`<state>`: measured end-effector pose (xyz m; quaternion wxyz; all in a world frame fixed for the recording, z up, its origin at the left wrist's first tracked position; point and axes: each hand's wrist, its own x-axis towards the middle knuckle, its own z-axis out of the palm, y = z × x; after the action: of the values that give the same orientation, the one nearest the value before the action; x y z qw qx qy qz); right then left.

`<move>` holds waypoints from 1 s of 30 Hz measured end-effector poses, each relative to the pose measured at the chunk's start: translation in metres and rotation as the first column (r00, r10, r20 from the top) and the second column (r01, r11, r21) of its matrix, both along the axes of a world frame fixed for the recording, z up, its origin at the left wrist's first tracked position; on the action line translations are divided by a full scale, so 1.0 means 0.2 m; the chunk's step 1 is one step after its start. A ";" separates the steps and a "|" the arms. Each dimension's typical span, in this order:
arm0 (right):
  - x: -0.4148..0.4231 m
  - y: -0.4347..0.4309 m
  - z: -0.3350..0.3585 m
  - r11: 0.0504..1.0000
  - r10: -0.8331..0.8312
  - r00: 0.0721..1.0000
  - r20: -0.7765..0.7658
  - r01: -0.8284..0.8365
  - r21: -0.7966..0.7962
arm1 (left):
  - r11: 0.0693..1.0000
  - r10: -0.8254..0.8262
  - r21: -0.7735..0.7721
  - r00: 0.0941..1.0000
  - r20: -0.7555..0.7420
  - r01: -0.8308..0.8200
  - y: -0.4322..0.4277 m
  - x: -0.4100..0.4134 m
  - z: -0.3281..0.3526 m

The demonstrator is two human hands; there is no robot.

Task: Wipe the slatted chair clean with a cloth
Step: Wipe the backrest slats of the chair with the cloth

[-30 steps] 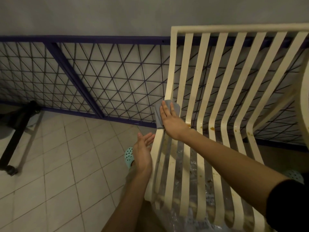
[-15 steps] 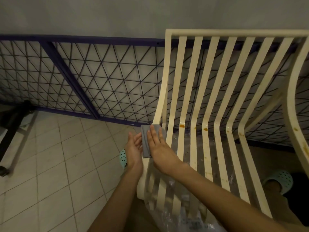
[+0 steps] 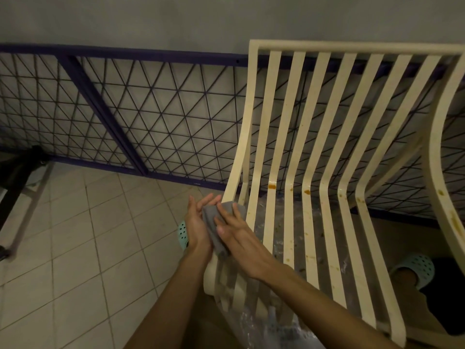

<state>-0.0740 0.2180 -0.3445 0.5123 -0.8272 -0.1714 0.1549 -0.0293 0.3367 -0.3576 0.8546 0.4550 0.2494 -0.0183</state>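
Grey cloth (image 3: 212, 224) sandwiched on the left edge of the slatted chair (image 3: 310, 147) between flat, straight-fingered left hand (image 3: 196, 230) and right hand (image 3: 240, 239).

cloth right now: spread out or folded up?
Folded. The grey cloth shows as a narrow, creased pad wrapped over the side rail of the chair, pressed between the left hand and right hand.

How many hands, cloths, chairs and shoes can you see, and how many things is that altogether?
Hands: 2, left hand and right hand
Grey cloth: 1
Cream chair: 1
Teal shoes: 2, left shoe and right shoe
Total: 6
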 end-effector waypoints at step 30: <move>0.34 -0.01 -0.16 0.954 -0.005 0.912 0.411 0.127 -0.272 | 0.806 -0.046 0.592 0.993 0.107 -0.027 -0.02 0.02 -0.04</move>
<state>-0.0056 0.2159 -0.3765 0.3425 -0.9131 -0.2209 -0.0140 -0.0259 0.3323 -0.3658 0.6830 0.7003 0.1905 0.0825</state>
